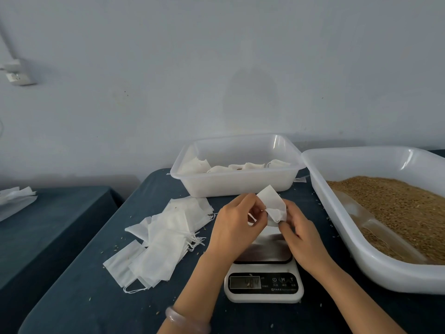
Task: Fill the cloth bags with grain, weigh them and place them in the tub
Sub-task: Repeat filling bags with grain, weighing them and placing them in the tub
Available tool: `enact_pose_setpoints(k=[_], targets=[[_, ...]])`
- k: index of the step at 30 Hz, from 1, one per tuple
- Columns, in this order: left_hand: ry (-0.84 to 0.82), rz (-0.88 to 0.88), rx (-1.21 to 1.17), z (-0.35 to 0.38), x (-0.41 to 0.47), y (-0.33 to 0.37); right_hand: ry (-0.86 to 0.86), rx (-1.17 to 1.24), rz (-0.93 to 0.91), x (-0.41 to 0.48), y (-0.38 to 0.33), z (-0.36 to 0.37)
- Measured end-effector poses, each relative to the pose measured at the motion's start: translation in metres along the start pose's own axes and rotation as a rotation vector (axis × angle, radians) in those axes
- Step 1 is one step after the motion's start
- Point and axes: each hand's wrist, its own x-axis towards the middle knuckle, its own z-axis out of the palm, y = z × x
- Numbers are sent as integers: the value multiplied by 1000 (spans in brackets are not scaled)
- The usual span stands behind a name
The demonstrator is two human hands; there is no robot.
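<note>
- Both hands are up over the scale (263, 283), with one cloth bag (273, 203) held in the air between them, just on the near side of the tub (237, 186)
- Your left hand (237, 220) pinches the bag's left edge, fingers curled in on the cloth
- Your right hand (298, 232) grips the lower right part, thumb and fingers closed on the bunched fabric
- The top corner of the bag stands up flat and the lower part is gathered; I cannot tell whether grain is inside
- My read is that you're working the mouth of the bag, though I can't tell if you're opening it or drawing it closed
- Keep the mouth turned up and the cloth taut between the two pinches, so nothing spills onto the dark table cloth (96, 297), where loose kernels already lie
- If it needs filling, let the left hand hold the mouth wide; the scoop (375, 227) lies in the grain tray (361, 259) on the right, near your right hand
- The scale's display is lit, but the digits are too blurred to read, so check the reading before you set anything on the plate
- The tub at the far side already holds several bags
- The pile of empty bags (166, 237) sits to the left, near your left hand
</note>
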Motion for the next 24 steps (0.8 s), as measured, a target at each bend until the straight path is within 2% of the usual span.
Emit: enact_pose_setpoints(k=[4, 10, 17, 24], targets=[[-17, 2, 116, 0, -1, 0, -17, -9, -13, 1, 0, 1], [6, -39, 77, -3, 1, -2, 137, 5, -74, 3, -4, -1], [4, -42, -6, -2, 0, -1, 96, 54, -63, 2, -7, -1], [-62, 136, 104, -4, 0, 2, 77, 15, -34, 1, -7, 2]])
